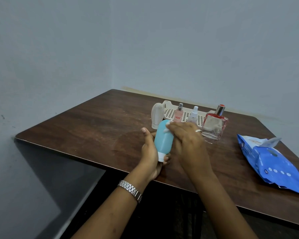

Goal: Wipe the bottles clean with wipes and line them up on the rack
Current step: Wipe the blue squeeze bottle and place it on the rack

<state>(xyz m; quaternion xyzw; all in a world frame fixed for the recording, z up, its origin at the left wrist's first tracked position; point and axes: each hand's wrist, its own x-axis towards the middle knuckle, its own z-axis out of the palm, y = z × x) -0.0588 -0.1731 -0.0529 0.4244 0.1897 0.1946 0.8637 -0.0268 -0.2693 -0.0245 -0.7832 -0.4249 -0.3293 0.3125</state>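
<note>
honestly the biggest risk looked like the teal plastic squeeze bottle with the white cap (163,142) slipping, since it was held tilted above the near edge of the dark brown wooden table (93,121) and a damp wipe makes plastic slick. the right hand (185,138) also worked just beside the square clear glass perfume bottle with red trim (214,126), so a wide stroke could've knocked it. the left hand (151,152) gripped the bottle's cap end, fingers curled under, thumb sticking up. the right hand's fingers curled over a small white wipe (167,128), pressing it on the bottle's upper side. the cream perforated plastic rack (185,114) sat behind.
</note>
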